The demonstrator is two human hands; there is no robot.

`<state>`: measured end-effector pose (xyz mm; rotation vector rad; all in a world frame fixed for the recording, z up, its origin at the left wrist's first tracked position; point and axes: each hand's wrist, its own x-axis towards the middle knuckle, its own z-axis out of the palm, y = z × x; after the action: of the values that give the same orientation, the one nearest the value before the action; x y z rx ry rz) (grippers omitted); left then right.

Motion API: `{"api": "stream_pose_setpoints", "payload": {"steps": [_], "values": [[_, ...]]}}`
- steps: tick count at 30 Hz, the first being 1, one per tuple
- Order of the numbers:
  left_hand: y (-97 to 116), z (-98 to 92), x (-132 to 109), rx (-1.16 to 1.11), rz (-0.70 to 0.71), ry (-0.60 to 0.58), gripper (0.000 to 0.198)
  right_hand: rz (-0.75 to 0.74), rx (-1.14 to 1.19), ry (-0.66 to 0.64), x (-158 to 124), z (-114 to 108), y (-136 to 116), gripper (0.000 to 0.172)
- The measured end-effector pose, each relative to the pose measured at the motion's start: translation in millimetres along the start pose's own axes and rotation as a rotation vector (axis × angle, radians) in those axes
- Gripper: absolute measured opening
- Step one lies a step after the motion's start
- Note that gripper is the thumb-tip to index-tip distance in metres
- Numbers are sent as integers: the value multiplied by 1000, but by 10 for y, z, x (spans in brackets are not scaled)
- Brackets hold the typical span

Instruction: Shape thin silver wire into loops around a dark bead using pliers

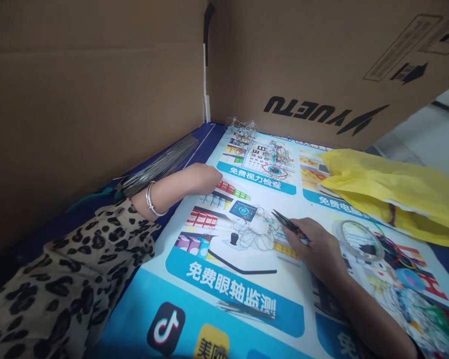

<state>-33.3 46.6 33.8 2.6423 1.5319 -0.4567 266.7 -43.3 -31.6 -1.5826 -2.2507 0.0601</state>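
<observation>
My right hand is closed round dark pliers whose tips point up and left, just beside a small tangle of bent wire pieces lying on the printed poster. My left hand, in a leopard-print sleeve with a silver bangle, rests on the poster's left edge with its fingers curled under. It lies next to a bundle of straight thin wires. What the left fingers hold, if anything, is hidden.
Cardboard walls close off the back and left. A yellow plastic bag lies at the right. More bent wire pieces sit at the far end. A clear tape roll and coloured bands lie beside my right hand.
</observation>
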Motion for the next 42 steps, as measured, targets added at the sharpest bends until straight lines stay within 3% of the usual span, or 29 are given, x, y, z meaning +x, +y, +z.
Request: {"api": "stream_pose_setpoints", "payload": {"steps": [15, 21, 26, 28, 32, 35, 38, 42], "values": [[-56, -47, 0, -43, 99, -20, 21, -45, 19, 8, 9, -23, -23, 26], [-61, -43, -8, -193, 176, 122, 15, -57, 41, 44, -5, -14, -23, 23], [67, -93, -59, -313, 121, 226, 10, -101, 22, 139, 0, -5, -44, 22], [148, -149, -99, -380, 128, 266, 9, -138, 10, 187, 17, -26, -77, 21], [318, -313, -156, -491, 181, 343, 27, -215, 18, 251, 69, -122, -162, 19], [446, -464, -151, -492, 192, 439, 16, -228, 13, 312, 115, -196, -186, 18], [559, -584, -124, -567, 178, 382, 15, -250, 9, 416, 159, -237, -163, 17], [638, -613, -94, -726, 206, 161, 17, -242, -5, 437, 193, -237, -127, 16]]}}
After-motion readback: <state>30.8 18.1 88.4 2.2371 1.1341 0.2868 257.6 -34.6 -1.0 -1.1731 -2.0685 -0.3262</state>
